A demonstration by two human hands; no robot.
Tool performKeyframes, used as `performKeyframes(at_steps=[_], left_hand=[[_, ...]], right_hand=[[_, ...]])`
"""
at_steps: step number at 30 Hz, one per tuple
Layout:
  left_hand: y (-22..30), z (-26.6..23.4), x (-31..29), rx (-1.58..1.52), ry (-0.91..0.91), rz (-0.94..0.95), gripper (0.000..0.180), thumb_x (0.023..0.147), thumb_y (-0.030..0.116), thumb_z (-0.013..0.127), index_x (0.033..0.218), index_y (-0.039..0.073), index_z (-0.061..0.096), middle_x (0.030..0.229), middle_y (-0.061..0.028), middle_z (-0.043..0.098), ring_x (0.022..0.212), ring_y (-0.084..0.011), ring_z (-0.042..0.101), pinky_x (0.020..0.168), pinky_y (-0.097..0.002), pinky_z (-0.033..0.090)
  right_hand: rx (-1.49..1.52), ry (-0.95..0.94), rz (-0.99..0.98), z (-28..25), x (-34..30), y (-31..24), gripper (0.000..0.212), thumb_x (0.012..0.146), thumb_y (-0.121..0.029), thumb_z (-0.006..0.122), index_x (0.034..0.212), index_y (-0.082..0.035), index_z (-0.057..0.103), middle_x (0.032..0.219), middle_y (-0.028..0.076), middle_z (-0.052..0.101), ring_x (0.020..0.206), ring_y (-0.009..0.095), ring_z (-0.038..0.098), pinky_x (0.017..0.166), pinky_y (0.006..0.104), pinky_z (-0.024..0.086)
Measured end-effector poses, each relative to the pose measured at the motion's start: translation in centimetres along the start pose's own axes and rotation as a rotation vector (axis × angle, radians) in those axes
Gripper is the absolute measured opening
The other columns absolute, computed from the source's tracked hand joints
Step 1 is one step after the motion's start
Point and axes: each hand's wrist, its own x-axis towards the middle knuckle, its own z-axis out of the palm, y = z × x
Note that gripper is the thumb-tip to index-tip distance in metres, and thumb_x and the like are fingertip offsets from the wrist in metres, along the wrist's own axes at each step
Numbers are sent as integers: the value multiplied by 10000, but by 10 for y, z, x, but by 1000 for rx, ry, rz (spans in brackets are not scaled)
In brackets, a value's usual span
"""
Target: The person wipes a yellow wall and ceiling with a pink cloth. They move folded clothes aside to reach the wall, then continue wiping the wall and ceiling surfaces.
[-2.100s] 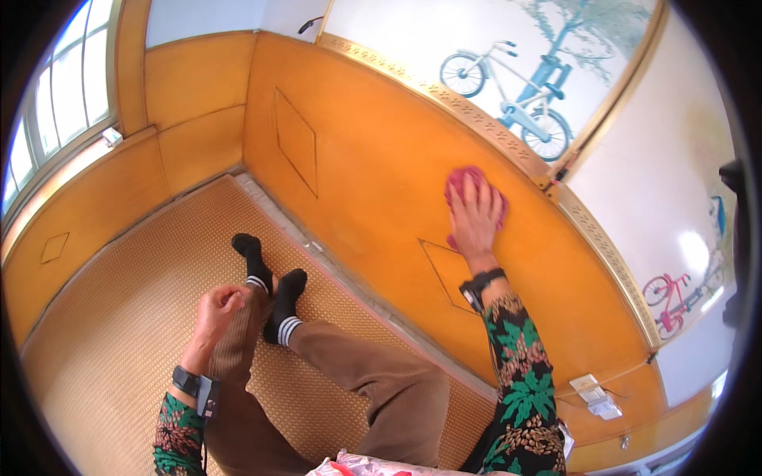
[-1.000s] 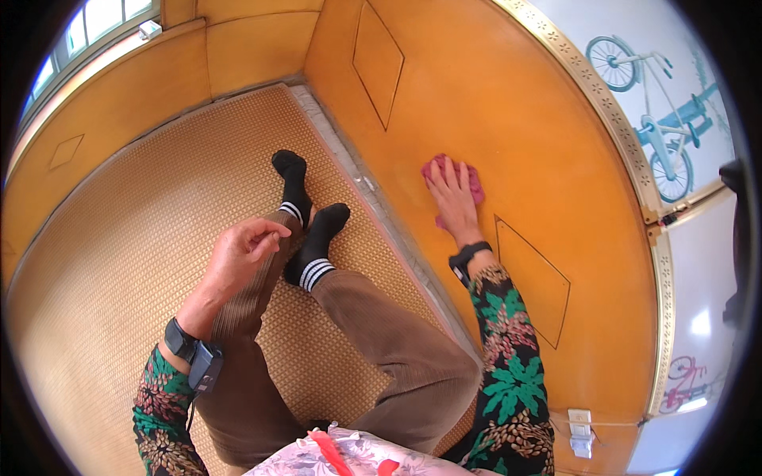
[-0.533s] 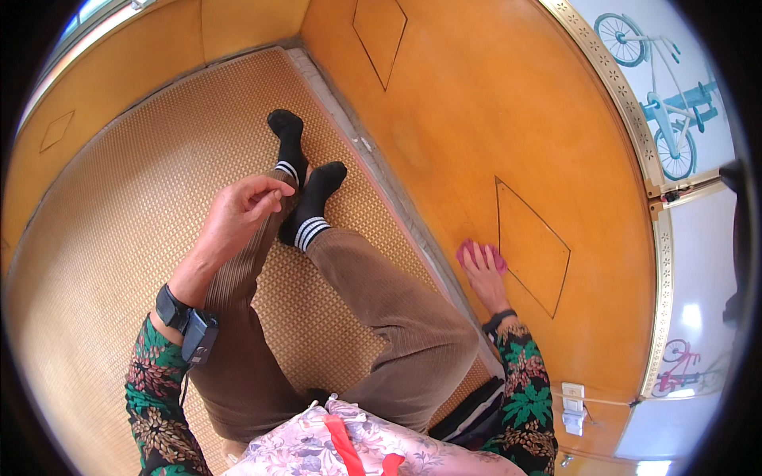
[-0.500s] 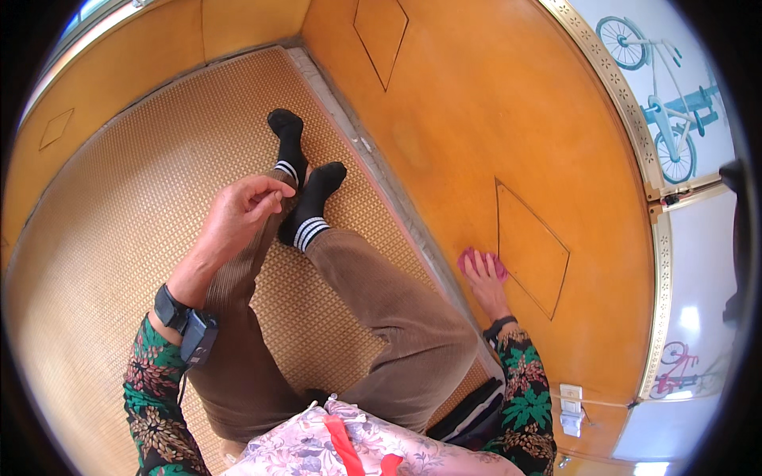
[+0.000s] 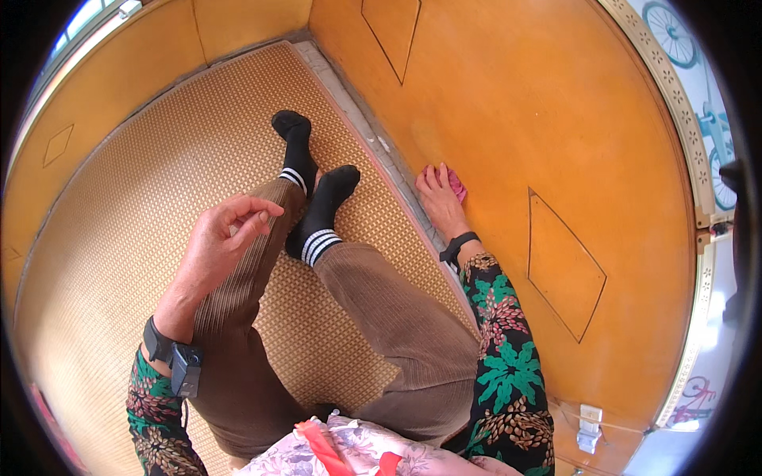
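On the orange wooden panel [image 5: 500, 127] at the right, my right hand [image 5: 439, 198] presses a crumpled pink cloth [image 5: 457, 187], near the panel's lower edge. The fingers are closed over part of the cloth and hide some of it. My left hand [image 5: 221, 242] hangs above my left trouser leg. Its fingers are loosely curled in toward the thumb, and nothing shows in them. A dark watch-like band with a small box [image 5: 186, 370] sits on the left wrist.
I sit on a woven tan mat [image 5: 214, 111], legs stretched out in brown corduroy trousers [image 5: 389, 293] and black socks [image 5: 329, 194]. A grey ledge [image 5: 349, 107] runs between mat and panel. A white fitting [image 5: 589, 428] is at lower right. Another orange panel [image 5: 159, 63] borders the far left.
My right hand has moved forward and left along the panel with the pink cloth, toward its lower edge. My left hand has come slightly nearer to me. The view has shifted a little.
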Motion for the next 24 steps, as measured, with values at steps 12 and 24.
performKeyframes(at_steps=[12, 24], left_hand=[[-26, 1, 7, -35, -63, 147, 198, 1030, 98, 586, 1140, 19, 731, 966, 11, 680, 869, -86, 603, 787, -248, 495], [-60, -10, 33, 45, -35, 18, 241, 1061, 204, 565, 1167, 77, 740, 837, 44, 657, 789, -57, 606, 786, -231, 484]], right_hand=[[74, -328, 49, -70, -294, 19, 547, 908, -265, 544, 1434, -114, 568, 1519, 87, 430, 1499, 370, 311, 1240, 590, 225], [59, 159, 485, -90, -176, 104, 451, 914, -287, 576, 1348, -170, 621, 1479, 47, 462, 1501, 350, 304, 1237, 613, 203]])
